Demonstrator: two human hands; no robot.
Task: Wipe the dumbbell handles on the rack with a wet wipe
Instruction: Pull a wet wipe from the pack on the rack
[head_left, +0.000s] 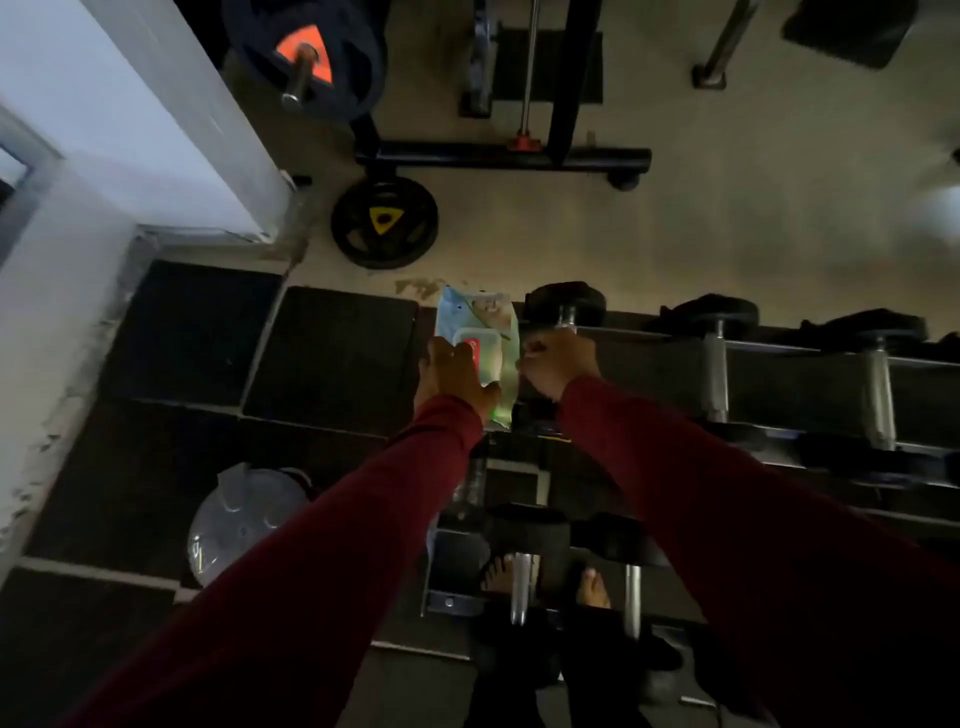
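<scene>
my left hand holds the wet wipe pack at the left end of the dumbbell rack, fingers curled round its edge, while my right hand pinches at the pack's right side, just below the nearest dumbbell.

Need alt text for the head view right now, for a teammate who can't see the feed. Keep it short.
Two hands in dark red sleeves work a wet wipe pack at the rack's left end: the left hand holds the pack, the right hand is at its right edge, fingers curled. Chrome-handled dumbbells lie on the rack to the right; weight plates lie on the floor beyond. Dim, blurred.
</scene>
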